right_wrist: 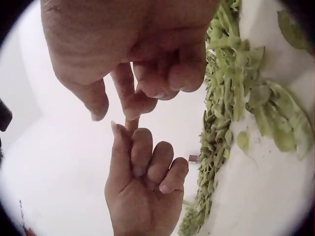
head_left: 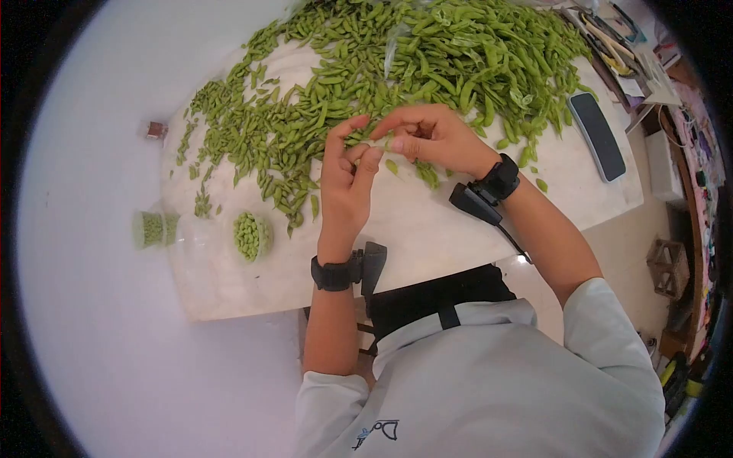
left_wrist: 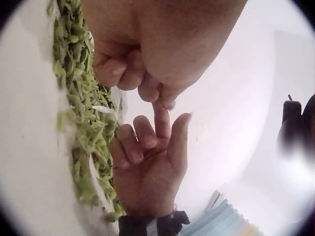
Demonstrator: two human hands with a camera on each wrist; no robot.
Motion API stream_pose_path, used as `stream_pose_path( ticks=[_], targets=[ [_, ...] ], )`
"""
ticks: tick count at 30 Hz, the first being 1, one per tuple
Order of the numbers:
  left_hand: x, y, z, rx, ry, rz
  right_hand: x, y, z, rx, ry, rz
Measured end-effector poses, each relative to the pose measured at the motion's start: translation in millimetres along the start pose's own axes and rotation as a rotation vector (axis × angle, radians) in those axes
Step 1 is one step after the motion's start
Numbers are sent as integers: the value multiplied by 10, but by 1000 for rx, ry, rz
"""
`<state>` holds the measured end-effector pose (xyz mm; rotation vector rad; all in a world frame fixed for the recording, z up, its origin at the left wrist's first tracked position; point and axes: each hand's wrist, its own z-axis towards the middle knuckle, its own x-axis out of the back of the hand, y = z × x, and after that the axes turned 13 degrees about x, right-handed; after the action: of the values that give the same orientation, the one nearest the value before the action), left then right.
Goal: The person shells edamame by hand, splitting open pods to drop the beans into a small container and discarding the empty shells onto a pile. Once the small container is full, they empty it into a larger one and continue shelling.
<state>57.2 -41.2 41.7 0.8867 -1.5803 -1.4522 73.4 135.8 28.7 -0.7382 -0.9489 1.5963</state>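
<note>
A small pale-green pod (head_left: pixel 386 143) lies between the fingertips of both hands. The left hand (head_left: pixel 345 187) pinches it between thumb and a bent finger, its index finger raised in the head view. From the right, the right hand (head_left: pixel 447 143) reaches to the same spot; in the right wrist view the right hand (right_wrist: pixel 128 44) has its thumb apart from its index finger, whose tip meets the left hand (right_wrist: pixel 147 196). The pod is hidden in both wrist views. Beyond the hands, green pods (head_left: pixel 473 61) cover much of the pale table (head_left: pixel 427 244).
A clear cup of shelled beans (head_left: pixel 250 236) stands left of the left forearm, with another container of beans (head_left: pixel 153 229) further left. A phone (head_left: pixel 597 137) lies at the right, near tools (head_left: pixel 611 53). A few loose pods (head_left: pixel 541 185) lie near the right wrist.
</note>
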Motion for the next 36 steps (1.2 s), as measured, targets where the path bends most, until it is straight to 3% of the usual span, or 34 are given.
stream_pose_path(
  ticks=[2,5,8,11,17,21,23,24,27,29,32,35,36],
  targets=[
    [-24,35,-10,43,-28,41,11,8,-7,-3,-72,-34],
    [-48,13,-23,62,-27,74,-58,115,-31,91,52,-50],
    [-42,-35,-44,16,22,167,-6,7,1,-55,153,-91],
    [-56,-91,-40,-36,86,189,110,65,23,-55,294,-30],
    [10,-80,-64,12,74,248,-19,14,32,55,166,49],
    [91,47,-176,-73,204,441,30,44,11,-31,170,-264],
    [273,57,-260,-70,260,380,49,66,30,-76,227,-387],
    [411,72,-312,-69,293,354,1,89,39,-3,315,-329],
    [970,176,-498,63,438,440,28,248,32,116,240,-446],
    [1339,227,-622,142,458,363,8,213,27,56,215,-427],
    [1859,118,-696,192,516,542,-3,218,10,-6,194,-374],
    [1902,140,-753,309,556,444,-2,207,12,-57,173,-358],
    [1930,112,-764,269,577,467,0,198,13,-59,173,-347]
  ],
)
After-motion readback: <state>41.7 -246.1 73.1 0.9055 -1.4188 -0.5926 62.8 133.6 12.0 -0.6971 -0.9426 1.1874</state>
